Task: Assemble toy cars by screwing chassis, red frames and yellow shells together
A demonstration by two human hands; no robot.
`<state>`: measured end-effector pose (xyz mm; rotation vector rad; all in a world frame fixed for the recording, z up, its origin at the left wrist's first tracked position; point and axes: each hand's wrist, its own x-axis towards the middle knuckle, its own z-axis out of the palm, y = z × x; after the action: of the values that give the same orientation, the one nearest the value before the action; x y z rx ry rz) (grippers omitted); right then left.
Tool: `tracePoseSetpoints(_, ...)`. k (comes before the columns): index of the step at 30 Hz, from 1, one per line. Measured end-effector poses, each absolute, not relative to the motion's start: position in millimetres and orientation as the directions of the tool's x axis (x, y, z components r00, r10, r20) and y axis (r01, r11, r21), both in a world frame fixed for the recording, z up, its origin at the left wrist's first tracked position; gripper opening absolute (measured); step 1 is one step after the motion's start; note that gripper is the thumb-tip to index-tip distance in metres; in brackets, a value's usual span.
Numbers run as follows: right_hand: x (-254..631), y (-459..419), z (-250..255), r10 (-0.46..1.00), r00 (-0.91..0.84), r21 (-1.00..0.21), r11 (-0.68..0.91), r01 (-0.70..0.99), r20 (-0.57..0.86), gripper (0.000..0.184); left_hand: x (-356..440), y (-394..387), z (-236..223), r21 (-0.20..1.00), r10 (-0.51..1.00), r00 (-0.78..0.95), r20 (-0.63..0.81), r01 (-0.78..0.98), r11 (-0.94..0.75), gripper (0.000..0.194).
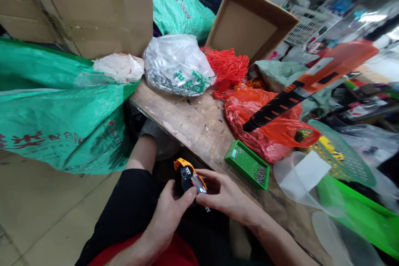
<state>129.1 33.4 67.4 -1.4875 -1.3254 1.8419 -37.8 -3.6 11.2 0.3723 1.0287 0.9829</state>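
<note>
Over my lap, beside the table's edge, both hands hold a small orange-and-black plastic toy piece with a round black part and blue and white details. My left hand wraps its lower left side, with the thumb across the front. At the other side, the fingers and thumb of my right hand grip its right end. My palms and fingers hide part of the piece. Nearest to my right hand on the table is a green tray with small metal screws at one end.
An orange-and-black electric screwdriver slants down over a red plastic bag. Behind lie a clear bag of shiny parts, red netting and an open cardboard box. Green sacks stand left; a green basket is right.
</note>
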Motion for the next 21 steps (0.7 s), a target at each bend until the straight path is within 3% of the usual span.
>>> tracePoseSetpoints(4, 125.4, 34.3, 77.6, 0.811, -0.249, -0.844, -0.470, 0.260, -0.529, 0.059, -39.1, -0.7, 16.9, 0.700, 0.841, 0.265, -0.471, -0.467, 0.539, 0.043)
tracePoseSetpoints(8, 122.5, 28.4, 75.6, 0.876, -0.182, -0.867, -0.372, 0.332, -0.446, 0.058, -40.0, 2.0, 17.4, 0.687, 0.833, 0.295, -0.468, -0.471, 0.553, 0.047)
tracePoseSetpoints(21, 129.5, 25.5, 69.4, 0.970, -0.056, -0.892, -0.194, 0.409, -0.237, 0.051, -58.4, 11.7, 20.1, 0.757, 0.859, 0.180, -0.479, -0.410, 0.508, 0.050)
